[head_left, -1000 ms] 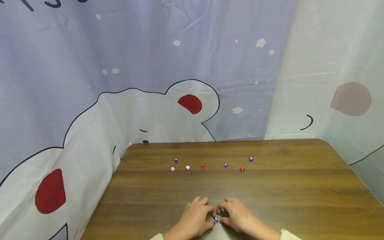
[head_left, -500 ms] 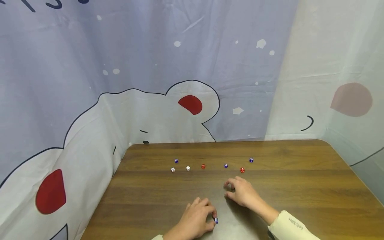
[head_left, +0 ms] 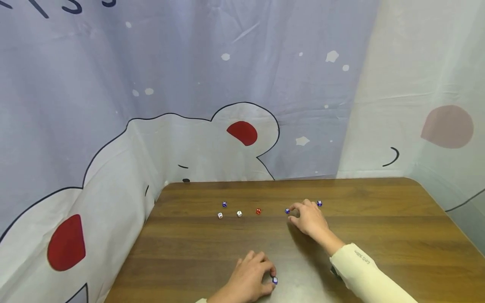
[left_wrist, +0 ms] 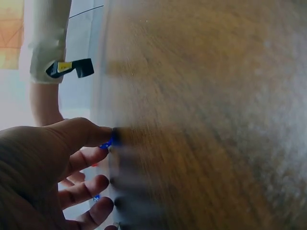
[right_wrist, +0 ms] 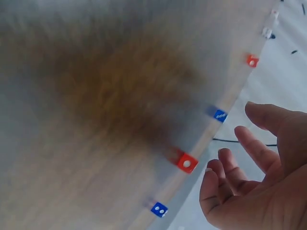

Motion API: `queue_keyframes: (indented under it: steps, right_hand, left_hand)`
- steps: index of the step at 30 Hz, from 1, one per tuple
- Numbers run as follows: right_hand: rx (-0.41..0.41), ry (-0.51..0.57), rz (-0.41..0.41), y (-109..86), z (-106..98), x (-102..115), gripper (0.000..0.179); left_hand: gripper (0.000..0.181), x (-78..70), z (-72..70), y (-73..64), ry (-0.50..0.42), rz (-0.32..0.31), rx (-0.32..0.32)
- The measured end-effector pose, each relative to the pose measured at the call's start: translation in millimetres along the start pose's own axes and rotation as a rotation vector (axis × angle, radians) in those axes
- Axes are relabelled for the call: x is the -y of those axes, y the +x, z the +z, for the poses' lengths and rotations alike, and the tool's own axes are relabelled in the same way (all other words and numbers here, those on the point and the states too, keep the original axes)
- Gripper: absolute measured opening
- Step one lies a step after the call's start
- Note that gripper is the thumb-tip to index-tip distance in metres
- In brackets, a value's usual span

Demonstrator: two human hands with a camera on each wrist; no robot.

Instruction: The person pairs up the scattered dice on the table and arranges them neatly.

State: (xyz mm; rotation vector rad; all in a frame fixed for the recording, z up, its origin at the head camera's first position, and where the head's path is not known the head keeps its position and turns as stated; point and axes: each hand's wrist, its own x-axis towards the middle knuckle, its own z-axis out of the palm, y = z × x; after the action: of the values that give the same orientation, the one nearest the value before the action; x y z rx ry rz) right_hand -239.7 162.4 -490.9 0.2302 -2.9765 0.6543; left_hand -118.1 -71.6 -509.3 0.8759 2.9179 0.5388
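Note:
My left hand (head_left: 248, 275) rests low on the table, its thumb and index finger pinching a blue die (head_left: 274, 280); the left wrist view shows this blue die (left_wrist: 106, 143) at the thumb tip. Farther out, my right hand (head_left: 310, 217) hovers among the back dice with its fingers loosely bent and nothing between them. A blue die (head_left: 287, 211) sits just left of its fingertips, and another blue die (head_left: 320, 203) is beyond it on the right. In the right wrist view a red die (right_wrist: 187, 163) lies close to the fingers; the hand hides it in the head view.
Left along the back of the wooden table (head_left: 182, 252) lie a red die (head_left: 258, 211), two white dice, one of them the nearer white die (head_left: 239, 213), and a blue die (head_left: 225, 204). A printed curtain (head_left: 182, 84) hangs behind the table edge.
My right hand has left the near blue die and moved forward and right to the back dice, now covering the red one. The left hand has stayed at its die.

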Motion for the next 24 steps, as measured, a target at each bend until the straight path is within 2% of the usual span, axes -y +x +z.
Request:
queue_keyframes:
  steps: [10,24]
  right_hand:
    - [0.037,0.007,0.026,20.6,6,-11,0.03]
    - [0.05,0.014,0.04,32.6,18,-15,0.025]
  left_hand:
    - [0.019,0.3,2.0,1.5,-0.013,-0.012,0.004]
    - [0.019,0.2,0.5,2.6,-0.037,-0.019,0.014]
